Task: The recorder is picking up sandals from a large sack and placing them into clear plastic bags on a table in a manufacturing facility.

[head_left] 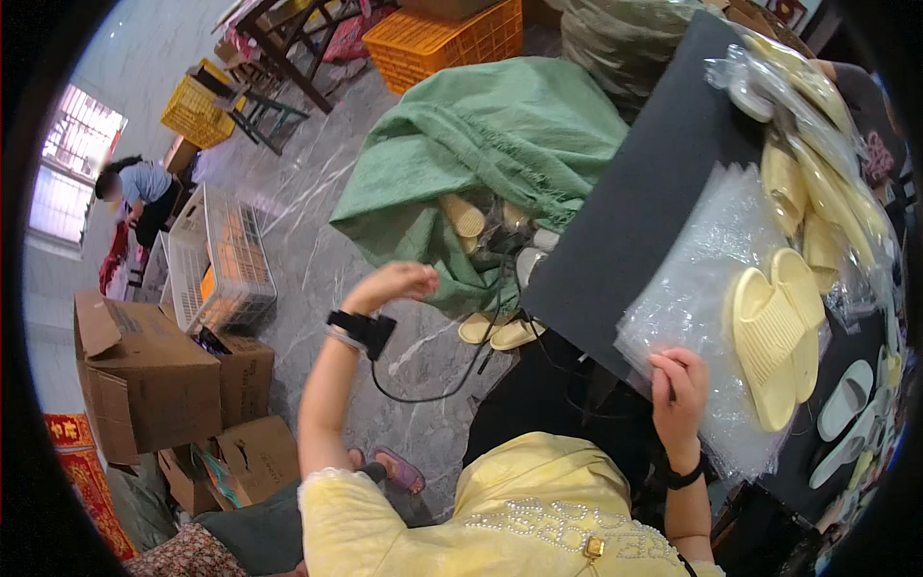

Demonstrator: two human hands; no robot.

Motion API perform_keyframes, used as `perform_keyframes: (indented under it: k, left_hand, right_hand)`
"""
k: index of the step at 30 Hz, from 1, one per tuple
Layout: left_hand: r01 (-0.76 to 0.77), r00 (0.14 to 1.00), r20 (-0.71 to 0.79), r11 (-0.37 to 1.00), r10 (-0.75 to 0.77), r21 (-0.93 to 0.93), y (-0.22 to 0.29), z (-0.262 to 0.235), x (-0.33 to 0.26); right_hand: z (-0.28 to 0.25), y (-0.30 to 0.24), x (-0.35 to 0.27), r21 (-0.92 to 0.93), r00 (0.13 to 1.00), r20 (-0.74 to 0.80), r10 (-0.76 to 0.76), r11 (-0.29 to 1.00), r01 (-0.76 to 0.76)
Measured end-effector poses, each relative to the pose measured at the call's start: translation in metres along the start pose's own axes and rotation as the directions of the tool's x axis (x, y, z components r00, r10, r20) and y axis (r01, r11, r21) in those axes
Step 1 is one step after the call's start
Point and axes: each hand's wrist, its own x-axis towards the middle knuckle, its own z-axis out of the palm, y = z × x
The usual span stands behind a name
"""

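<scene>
My left hand (402, 282) is raised over the floor at the left, its fingers curled in and nothing visible in them. At the table, my right hand (681, 385) has thumb and fingers pressed together at the near corner of a stack of clear plastic bags (707, 260). A pair of pale yellow slippers (769, 337) lies on the bags, just right of that hand. Beyond it, yellow slippers wrapped in plastic (817, 183) are heaped along the table's far right side. The dark tabletop (635, 183) shows to the left of the bags.
A green sack (490, 144) with slippers at its mouth lies on the floor left of the table. Cardboard boxes (159, 375) and a white crate (221, 260) stand at the left. Light slippers (846, 399) lie at the right. Another person (144, 197) bends down far left.
</scene>
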Motion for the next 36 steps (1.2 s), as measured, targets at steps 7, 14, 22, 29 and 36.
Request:
perform_keyframes:
  k: [7,14,22,29,36]
  left_hand:
    - [0.313,0.950,-0.061,0.930,-0.307,0.195,-0.208,0.090,0.110]
    - [-0.061,0.885,-0.431,0.961,0.177,0.269,-0.186,0.176,0.182]
    - [-0.335,0.863,-0.216,0.838,0.456,0.430,-0.079,0.170,0.273]
    - [-0.114,0.833,-0.343,0.741,0.435,0.662,-0.138,0.139,0.292]
    - [-0.114,0.705,-0.555,0.844,0.441,0.525,-0.064,0.033,0.173]
  right_hand:
    - [-0.002,-0.018,0.002,-0.171,0.982,0.161,0.095,0.983,-0.067]
    - [0.017,-0.012,-0.008,-0.389,0.966,0.257,-0.021,0.913,0.123]
    - [0.014,-0.008,-0.007,-0.427,0.965,0.262,0.000,0.897,0.116]
    - [0.019,-0.014,0.002,-0.349,0.976,0.215,-0.022,0.932,0.098]
    - [0.014,-0.016,0.006,-0.340,0.979,0.200,-0.037,0.935,0.105]
